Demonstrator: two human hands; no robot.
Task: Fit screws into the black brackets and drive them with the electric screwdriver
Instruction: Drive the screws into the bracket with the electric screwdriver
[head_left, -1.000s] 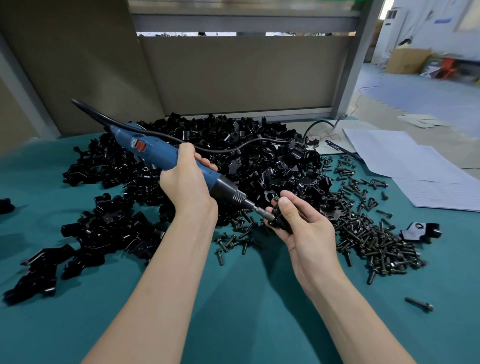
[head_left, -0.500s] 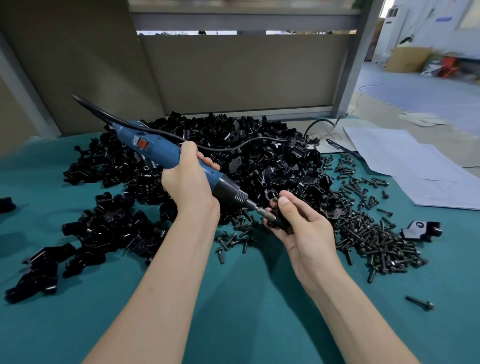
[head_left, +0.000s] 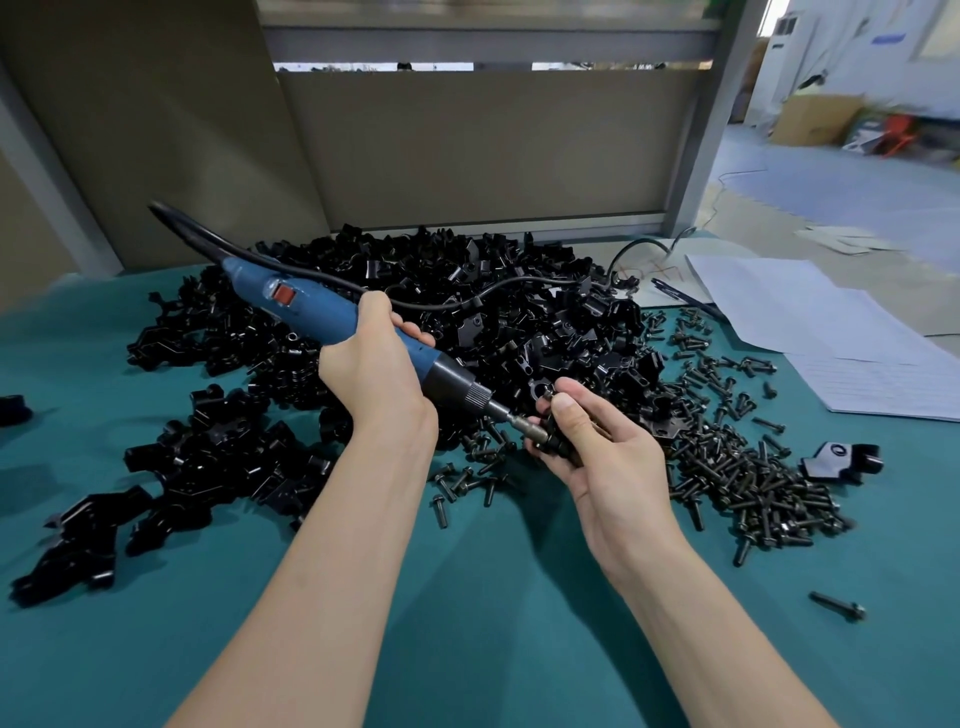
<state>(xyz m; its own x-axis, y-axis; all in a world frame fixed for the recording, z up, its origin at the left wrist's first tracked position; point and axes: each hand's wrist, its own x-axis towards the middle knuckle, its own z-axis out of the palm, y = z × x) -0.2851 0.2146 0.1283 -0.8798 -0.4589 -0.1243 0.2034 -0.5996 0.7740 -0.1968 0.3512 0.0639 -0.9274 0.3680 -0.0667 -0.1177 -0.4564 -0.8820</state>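
My left hand (head_left: 376, 382) grips the blue electric screwdriver (head_left: 332, 317) by its body, tip slanting down to the right. Its bit meets a small black bracket (head_left: 558, 439) that my right hand (head_left: 602, 457) holds between thumb and fingers above the teal table. The bracket is mostly hidden by my fingers, and I cannot make out the screw in it. A big heap of black brackets (head_left: 467, 312) lies behind my hands. A pile of dark screws (head_left: 748, 478) spreads to the right.
More brackets (head_left: 208, 457) lie at the left. A single bracket (head_left: 841, 460) and a lone screw (head_left: 836, 605) sit at the right. White paper sheets (head_left: 831, 332) cover the far right corner. The screwdriver's black cord (head_left: 467, 299) runs over the heap. A beige partition (head_left: 467, 156) stands behind.
Both hands, with the screwdriver and bracket, have held nearly the same place, shifting only slightly up. The bit stays on the bracket.
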